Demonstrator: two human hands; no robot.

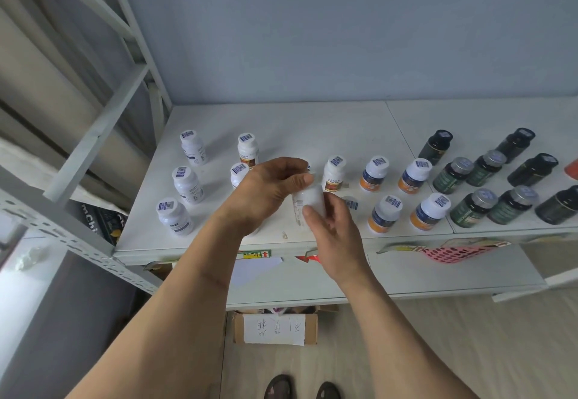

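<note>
**While 2 hands grip it, white bottle (pixel 308 201) hangs above table (pixel 312 129)**

As the right hand (pixel 331 239) wraps its fingers round the white bottle from below, the left hand (pixel 269 189) curls over its top end, thumb against it. Tilted, it is clear of the table; white-capped bottles (pixel 380 168) stand around, dark bottles (pixel 488 173) further right.

Bare forearms (pixel 175 304) throughout — and dark, patterned sandals (pixel 281 387) on both feet.
</note>
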